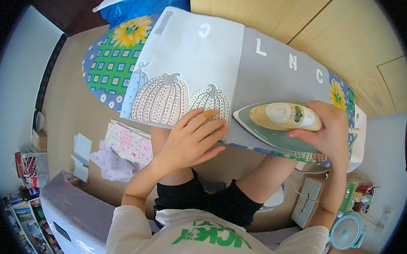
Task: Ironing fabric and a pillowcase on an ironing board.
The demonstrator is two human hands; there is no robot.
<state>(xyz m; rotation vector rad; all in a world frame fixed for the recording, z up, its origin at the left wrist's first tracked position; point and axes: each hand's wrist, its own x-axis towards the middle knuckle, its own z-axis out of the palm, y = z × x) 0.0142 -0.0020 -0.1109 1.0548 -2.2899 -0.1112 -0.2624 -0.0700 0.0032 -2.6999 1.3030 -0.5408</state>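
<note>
My right hand (331, 129) is closed around the handle of a green and cream Philips electric iron (278, 138). The iron lies low over the grey half of a cloth panel (277, 75), its tip pointing left. My left hand (198, 137) rests with spread fingers on the pale half (206, 55), over the lower edge of a printed pumpkin (211, 100). Other pumpkins are printed farther left, and both halves bear white or grey letters. A seam or fold runs between the halves. Beneath the cloth stands an ironing board (112, 68) with a sunflower-patterned cover.
Wooden cabinet doors (330, 27) stand behind the board. The iron's cord (312, 171) hangs at the right end. Folded printed fabrics (128, 139) lie on the floor at left, near a grey-covered seat (80, 210). A blue fan (347, 232) and a box (307, 201) are at right.
</note>
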